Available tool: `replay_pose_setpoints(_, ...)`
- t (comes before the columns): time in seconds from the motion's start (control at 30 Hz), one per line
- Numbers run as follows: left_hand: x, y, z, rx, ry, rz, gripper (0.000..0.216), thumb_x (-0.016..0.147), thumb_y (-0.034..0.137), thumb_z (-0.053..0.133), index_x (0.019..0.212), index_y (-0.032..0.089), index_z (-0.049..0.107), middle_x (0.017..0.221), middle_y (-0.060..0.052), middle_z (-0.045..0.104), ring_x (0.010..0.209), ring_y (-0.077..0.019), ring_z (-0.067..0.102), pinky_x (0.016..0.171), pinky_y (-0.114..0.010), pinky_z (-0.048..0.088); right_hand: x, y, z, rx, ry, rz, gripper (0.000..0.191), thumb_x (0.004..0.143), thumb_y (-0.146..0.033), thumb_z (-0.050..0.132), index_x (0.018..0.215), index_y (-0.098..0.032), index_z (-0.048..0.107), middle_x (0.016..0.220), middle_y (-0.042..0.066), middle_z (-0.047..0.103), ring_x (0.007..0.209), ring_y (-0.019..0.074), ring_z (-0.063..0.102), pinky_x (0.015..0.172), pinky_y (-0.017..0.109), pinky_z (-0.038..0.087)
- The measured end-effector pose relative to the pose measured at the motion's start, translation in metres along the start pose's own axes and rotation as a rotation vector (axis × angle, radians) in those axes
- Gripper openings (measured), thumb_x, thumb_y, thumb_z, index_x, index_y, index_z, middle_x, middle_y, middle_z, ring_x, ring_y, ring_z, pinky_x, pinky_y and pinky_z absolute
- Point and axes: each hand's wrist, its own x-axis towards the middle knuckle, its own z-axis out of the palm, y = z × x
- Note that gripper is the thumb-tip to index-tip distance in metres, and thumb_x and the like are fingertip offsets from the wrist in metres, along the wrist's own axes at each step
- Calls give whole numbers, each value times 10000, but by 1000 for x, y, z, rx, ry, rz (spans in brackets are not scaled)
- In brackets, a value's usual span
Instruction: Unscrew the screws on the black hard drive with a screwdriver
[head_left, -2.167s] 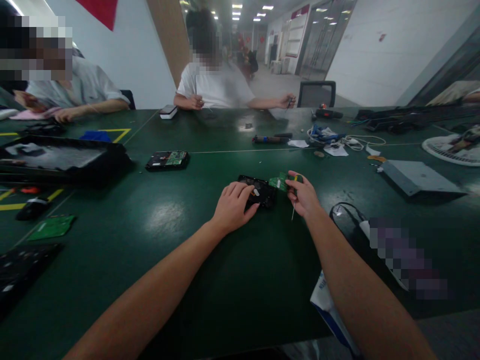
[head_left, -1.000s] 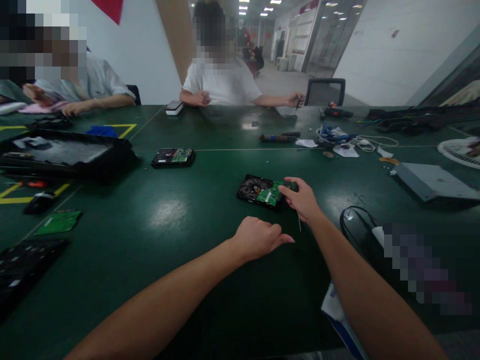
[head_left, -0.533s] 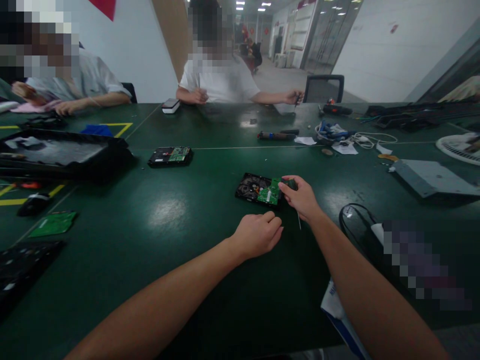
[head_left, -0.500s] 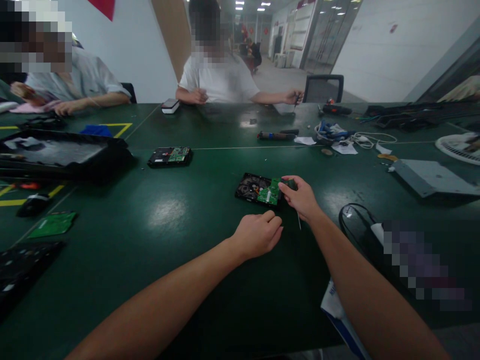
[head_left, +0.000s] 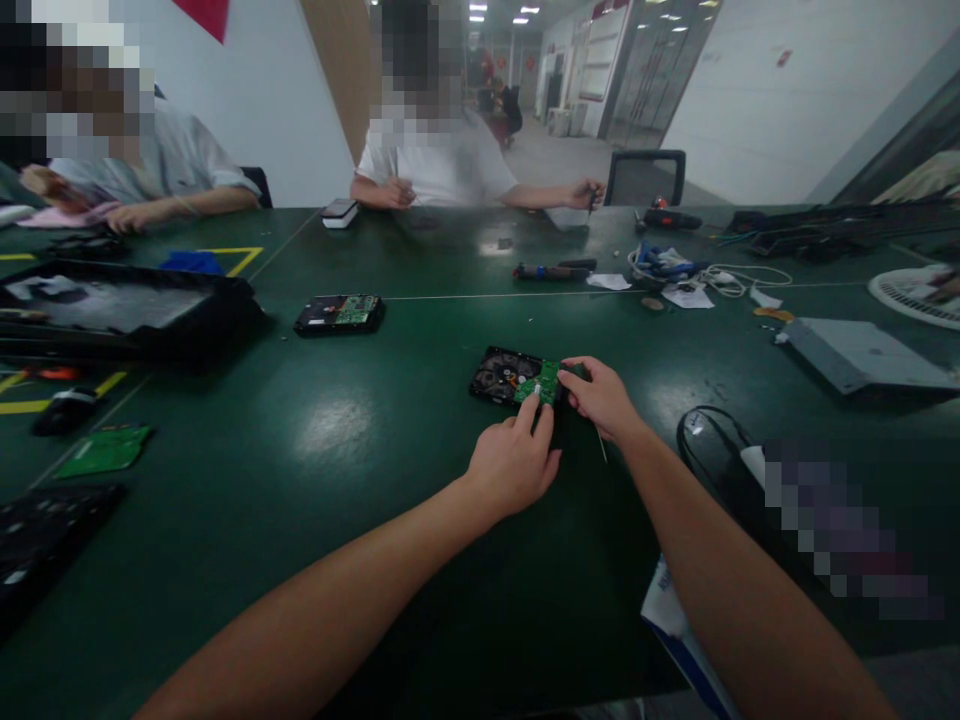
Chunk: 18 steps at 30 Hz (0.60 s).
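Note:
A hard drive (head_left: 499, 378) lies on the green table in front of me, its green circuit board (head_left: 550, 374) facing up at the right end. My left hand (head_left: 516, 455) reaches in from the near side, index and middle fingers stretched out onto the board; it grips nothing. At the drive's right end, my right hand (head_left: 600, 398) has its thumb and index finger against the board's edge. That same hand holds a screwdriver (head_left: 603, 446), whose thin shaft sticks out below the palm, pointing back toward me. The fingers hide most of its handle.
Another hard drive (head_left: 340, 314) lies farther left. A loose green circuit board (head_left: 107, 450), a black tray (head_left: 225, 300) and a dark panel (head_left: 52, 530) are at left. Rightward are a grey metal box (head_left: 870, 355) and a black cable (head_left: 694, 420). Two people sit across the table.
My left hand has uncurled its fingers and moved forward onto the circuit board. My right hand has shifted slightly, and the screwdriver shaft has turned a little.

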Motion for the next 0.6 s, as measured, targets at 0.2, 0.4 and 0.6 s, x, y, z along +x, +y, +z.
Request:
replay_pose_setpoints(0.2, 0, 0, -1, 4, -6, 1, 631, 1063, 415, 482, 1601, 89, 440, 1660, -236, 443, 1110, -310, 747, 825, -413, 635, -1, -1, -2, -87, -16, -35, 330, 925, -383, 687, 1191, -189, 710, 621, -38, 596, 450, 100, 473, 446, 222, 355)
replay_pose_setpoints(0.4, 0, 0, -1, -7, -12, 3, 621, 1064, 408, 477, 1594, 86, 446, 1651, -241, 447, 1112, -312, 740, 809, -415, 633, 0, 1, -2, -112, -29, -37, 320, 942, -393, 666, 1204, -212, 695, 608, -48, 590, 421, 94, 455, 433, 220, 346)
replay_pose_setpoints(0.6, 0, 0, -2, -11, 6, -3, 611, 1058, 398, 485, 1589, 97, 457, 1648, -224, 460, 1095, -303, 744, 809, -413, 636, 0, 1, -1, -141, -11, -37, 292, 943, -364, 654, 1189, -208, 678, 589, -53, 591, 414, 100, 469, 430, 215, 353)
